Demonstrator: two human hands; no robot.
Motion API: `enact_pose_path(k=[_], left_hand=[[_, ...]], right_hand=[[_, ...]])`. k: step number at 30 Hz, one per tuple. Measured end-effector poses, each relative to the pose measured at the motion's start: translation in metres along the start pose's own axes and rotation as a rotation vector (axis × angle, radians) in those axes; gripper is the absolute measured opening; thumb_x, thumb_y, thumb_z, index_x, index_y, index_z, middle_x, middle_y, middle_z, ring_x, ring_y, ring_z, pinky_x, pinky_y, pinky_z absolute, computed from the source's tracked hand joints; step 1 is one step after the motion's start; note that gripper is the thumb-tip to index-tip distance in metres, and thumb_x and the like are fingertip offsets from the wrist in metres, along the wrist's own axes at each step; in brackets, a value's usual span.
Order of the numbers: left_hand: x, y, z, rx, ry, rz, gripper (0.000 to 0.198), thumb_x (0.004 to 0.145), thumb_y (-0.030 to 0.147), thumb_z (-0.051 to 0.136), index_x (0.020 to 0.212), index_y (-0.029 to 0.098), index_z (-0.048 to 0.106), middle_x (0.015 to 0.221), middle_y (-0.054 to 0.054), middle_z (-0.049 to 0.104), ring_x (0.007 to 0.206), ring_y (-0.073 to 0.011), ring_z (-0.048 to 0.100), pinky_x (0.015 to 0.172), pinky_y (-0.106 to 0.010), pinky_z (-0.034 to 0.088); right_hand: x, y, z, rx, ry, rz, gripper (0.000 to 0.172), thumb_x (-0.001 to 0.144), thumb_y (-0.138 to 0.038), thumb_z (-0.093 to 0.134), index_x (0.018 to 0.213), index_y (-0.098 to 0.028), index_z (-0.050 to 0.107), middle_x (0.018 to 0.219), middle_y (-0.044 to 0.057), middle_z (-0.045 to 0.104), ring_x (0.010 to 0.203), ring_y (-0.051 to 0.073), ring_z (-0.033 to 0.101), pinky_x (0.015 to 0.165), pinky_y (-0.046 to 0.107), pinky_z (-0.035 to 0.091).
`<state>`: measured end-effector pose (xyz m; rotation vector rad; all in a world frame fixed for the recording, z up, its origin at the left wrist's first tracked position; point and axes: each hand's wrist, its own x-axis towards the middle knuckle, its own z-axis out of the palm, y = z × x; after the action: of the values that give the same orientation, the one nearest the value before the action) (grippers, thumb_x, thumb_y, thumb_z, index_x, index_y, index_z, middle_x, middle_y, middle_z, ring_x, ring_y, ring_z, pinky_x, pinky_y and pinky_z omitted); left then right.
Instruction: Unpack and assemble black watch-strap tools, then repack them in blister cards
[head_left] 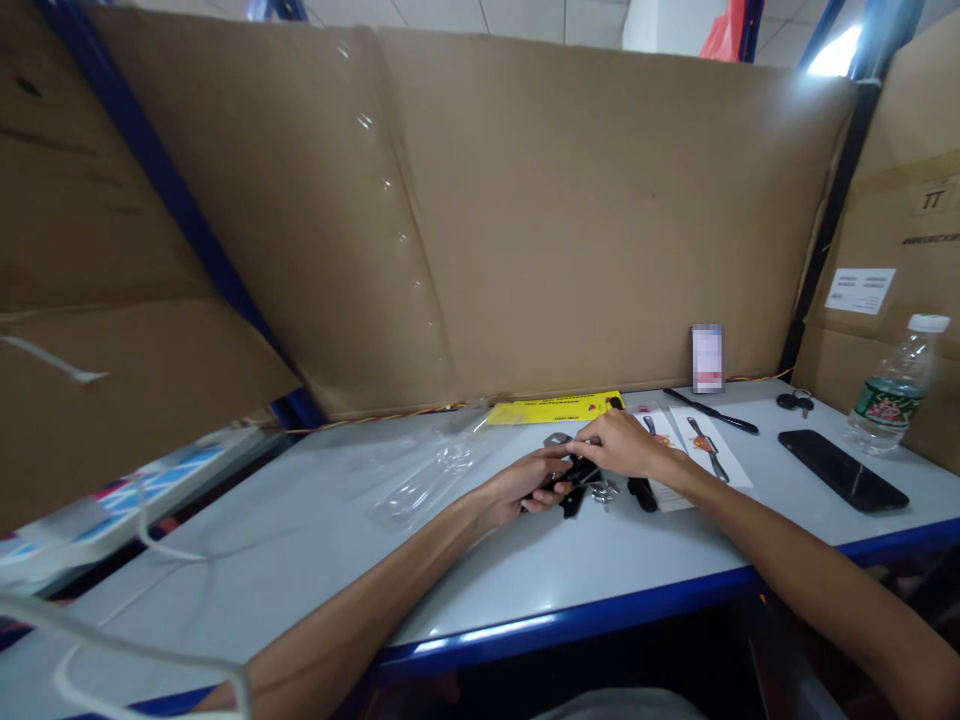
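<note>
My left hand is closed around a small black part, whose exact kind I cannot make out. Fingers of my right hand are pinched at the upper end of the same part and hide some of it. Just below the hands lie a cluster of small shiny metal pieces and a flat black piece. Another black piece rests beside them to the right. A grey metal piece shows behind the fingers.
Behind the hands lies a yellow printed card; clear plastic bags are at left. Rightward are printed leaflets, a long black strip, a propped phone, a dark phone, keys and a water bottle.
</note>
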<state>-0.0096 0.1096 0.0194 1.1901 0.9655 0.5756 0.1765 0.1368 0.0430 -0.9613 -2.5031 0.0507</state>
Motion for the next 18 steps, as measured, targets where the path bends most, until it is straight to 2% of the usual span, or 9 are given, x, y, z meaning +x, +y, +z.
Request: enact_pose_path(k=[3, 5, 8, 11, 14, 18], left_hand=[[-0.0005, 0.0003, 0.0, -0.005, 0.0, -0.004, 0.04, 0.088, 0.028, 0.053, 0.126, 0.023, 0.044, 0.059, 0.009, 0.039, 0.034, -0.0027, 0.023, 0.035, -0.012, 0.008], [0.0003, -0.0001, -0.0002, -0.005, 0.003, -0.007, 0.04, 0.088, 0.028, 0.052, 0.127, 0.024, 0.043, 0.059, 0.009, 0.04, 0.034, -0.003, 0.022, 0.034, -0.012, 0.008], [0.0024, -0.0011, -0.0004, -0.005, 0.01, -0.016, 0.031, 0.088, 0.027, 0.051, 0.119, 0.022, 0.046, 0.058, 0.009, 0.04, 0.034, -0.0031, 0.021, 0.034, -0.013, 0.008], [0.0034, -0.0017, -0.0003, -0.006, 0.033, -0.019, 0.021, 0.088, 0.025, 0.051, 0.108, 0.021, 0.047, 0.058, 0.008, 0.041, 0.034, -0.0028, 0.021, 0.033, -0.013, 0.008], [0.0027, -0.0015, -0.0004, -0.003, 0.014, -0.002, 0.021, 0.089, 0.025, 0.05, 0.109, 0.021, 0.047, 0.058, 0.008, 0.041, 0.035, -0.0027, 0.022, 0.034, -0.013, 0.009], [0.0019, -0.0012, -0.001, -0.001, -0.02, 0.005, 0.032, 0.089, 0.028, 0.053, 0.12, 0.022, 0.046, 0.059, 0.009, 0.04, 0.035, -0.0026, 0.022, 0.035, -0.013, 0.009]], right_hand=[[-0.0015, 0.0004, -0.0004, -0.111, 0.025, 0.055, 0.035, 0.095, -0.037, 0.055, 0.07, -0.02, 0.073, 0.062, 0.004, 0.065, 0.058, 0.014, 0.051, 0.057, 0.027, 0.022], [-0.0018, 0.0001, -0.0008, -0.126, 0.019, 0.072, 0.037, 0.094, -0.037, 0.056, 0.066, -0.019, 0.072, 0.061, 0.005, 0.065, 0.057, 0.015, 0.051, 0.057, 0.028, 0.022], [-0.0011, -0.0013, -0.0014, -0.049, -0.012, 0.049, 0.039, 0.094, -0.035, 0.057, 0.061, -0.017, 0.07, 0.055, 0.001, 0.061, 0.052, 0.011, 0.044, 0.056, 0.026, 0.022], [-0.0006, -0.0029, -0.0015, 0.028, -0.018, 0.014, 0.038, 0.094, -0.036, 0.056, 0.065, -0.018, 0.072, 0.054, -0.001, 0.059, 0.051, 0.01, 0.04, 0.057, 0.024, 0.023], [-0.001, -0.0035, -0.0013, -0.02, 0.006, 0.012, 0.033, 0.095, -0.034, 0.055, 0.072, -0.019, 0.075, 0.061, 0.0, 0.065, 0.055, 0.011, 0.047, 0.058, 0.025, 0.025], [-0.002, -0.0035, -0.0016, -0.162, 0.024, 0.07, 0.032, 0.094, -0.032, 0.055, 0.071, -0.019, 0.074, 0.066, 0.006, 0.069, 0.062, 0.016, 0.056, 0.059, 0.028, 0.026]])
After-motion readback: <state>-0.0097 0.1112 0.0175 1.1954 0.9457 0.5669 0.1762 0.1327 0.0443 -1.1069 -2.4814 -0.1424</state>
